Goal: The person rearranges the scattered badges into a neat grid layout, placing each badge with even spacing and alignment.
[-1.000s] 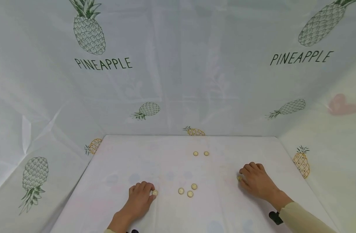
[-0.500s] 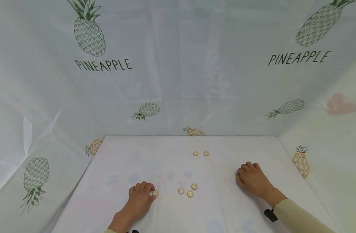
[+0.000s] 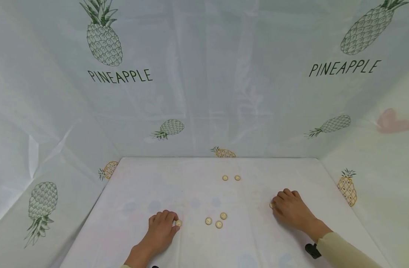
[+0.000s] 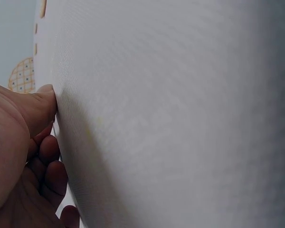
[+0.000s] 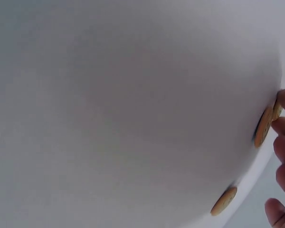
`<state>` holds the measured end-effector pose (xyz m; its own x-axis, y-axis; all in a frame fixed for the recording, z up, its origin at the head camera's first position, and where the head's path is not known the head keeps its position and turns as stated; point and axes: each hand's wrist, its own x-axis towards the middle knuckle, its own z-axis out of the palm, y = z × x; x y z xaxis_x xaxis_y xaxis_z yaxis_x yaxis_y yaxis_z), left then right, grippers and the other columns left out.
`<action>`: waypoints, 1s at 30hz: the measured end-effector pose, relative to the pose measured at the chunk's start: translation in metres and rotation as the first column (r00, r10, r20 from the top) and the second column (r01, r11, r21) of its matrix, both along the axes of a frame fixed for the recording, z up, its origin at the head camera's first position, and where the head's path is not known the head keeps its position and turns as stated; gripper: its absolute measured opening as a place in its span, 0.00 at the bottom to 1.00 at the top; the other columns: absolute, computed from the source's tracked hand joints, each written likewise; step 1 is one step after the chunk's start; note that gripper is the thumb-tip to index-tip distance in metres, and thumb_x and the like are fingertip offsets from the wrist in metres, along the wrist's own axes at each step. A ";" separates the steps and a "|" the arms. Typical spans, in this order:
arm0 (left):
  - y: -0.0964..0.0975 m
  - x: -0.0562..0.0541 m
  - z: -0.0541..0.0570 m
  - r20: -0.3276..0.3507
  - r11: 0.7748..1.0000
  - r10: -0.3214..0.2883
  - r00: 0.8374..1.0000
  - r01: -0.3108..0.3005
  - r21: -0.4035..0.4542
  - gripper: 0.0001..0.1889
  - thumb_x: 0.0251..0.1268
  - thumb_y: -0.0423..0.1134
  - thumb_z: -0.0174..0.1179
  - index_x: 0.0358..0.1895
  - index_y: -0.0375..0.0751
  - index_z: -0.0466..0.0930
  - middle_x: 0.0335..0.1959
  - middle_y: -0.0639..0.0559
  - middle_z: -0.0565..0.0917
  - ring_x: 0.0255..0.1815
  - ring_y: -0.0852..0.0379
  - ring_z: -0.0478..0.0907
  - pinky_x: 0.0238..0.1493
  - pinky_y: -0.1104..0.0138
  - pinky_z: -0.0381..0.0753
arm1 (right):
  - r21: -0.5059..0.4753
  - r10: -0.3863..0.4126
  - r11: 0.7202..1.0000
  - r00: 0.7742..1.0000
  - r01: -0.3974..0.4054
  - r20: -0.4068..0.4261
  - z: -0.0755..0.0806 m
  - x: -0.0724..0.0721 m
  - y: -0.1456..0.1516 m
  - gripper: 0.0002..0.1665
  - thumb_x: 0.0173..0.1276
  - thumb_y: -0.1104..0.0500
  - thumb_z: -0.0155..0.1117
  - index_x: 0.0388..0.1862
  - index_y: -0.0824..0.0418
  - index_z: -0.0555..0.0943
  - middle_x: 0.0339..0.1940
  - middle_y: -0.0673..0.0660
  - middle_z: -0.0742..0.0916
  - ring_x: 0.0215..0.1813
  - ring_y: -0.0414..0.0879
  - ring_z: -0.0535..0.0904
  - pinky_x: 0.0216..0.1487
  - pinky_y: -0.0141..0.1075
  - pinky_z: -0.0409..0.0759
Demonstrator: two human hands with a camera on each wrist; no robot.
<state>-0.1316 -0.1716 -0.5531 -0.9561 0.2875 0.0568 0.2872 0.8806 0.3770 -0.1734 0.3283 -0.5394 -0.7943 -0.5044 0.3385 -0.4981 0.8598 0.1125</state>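
Note:
My left hand (image 3: 161, 230) rests low on the table's left half. Its thumb and index finger pinch the edge of a pale wooden button (image 3: 179, 223) lying on the cloth. In the left wrist view that button is hidden behind the hand's thumb (image 4: 42, 104). Further right, my right hand (image 3: 291, 209) has curled fingers and pinches another button (image 3: 271, 205), mostly covered in the head view. The right wrist view shows this button (image 5: 277, 110) between thumb and finger, with one more button (image 5: 263, 127) right beside the fingertips and a further button (image 5: 223, 201) apart.
Between the hands, three loose buttons lie in a cluster, the nearest being a button (image 3: 219, 224). Toward the back edge sit two more, a left button (image 3: 225, 178) and a right button (image 3: 237, 178). A white cloth covers the table (image 3: 177, 167); pineapple-printed sheets (image 3: 204, 93) surround it.
My right hand has shifted slightly left with its button, then stayed nearly still over the last half second. The left hand and the loose buttons keep their places.

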 end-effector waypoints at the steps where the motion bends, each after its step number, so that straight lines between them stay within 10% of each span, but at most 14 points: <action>1: 0.000 0.000 0.001 0.017 1.000 0.004 1.000 -0.004 -0.001 0.12 0.71 0.42 0.70 0.49 0.52 0.75 0.47 0.58 0.77 0.49 0.53 0.71 0.61 0.38 0.66 | 0.004 -0.004 1.000 1.000 0.004 -0.004 -0.001 -0.001 -0.001 0.10 0.64 0.53 0.78 0.38 0.55 0.85 0.37 0.49 0.83 0.42 0.47 0.72 0.47 0.47 0.72; 30: 0.001 -0.001 0.003 0.061 0.999 0.023 0.998 -0.022 -0.023 0.12 0.72 0.44 0.69 0.50 0.52 0.76 0.47 0.58 0.76 0.49 0.54 0.70 0.63 0.39 0.66 | -0.041 0.053 0.998 0.999 -0.053 -0.013 -0.005 -0.008 -0.012 0.13 0.66 0.53 0.76 0.44 0.56 0.83 0.43 0.51 0.83 0.48 0.50 0.75 0.51 0.51 0.73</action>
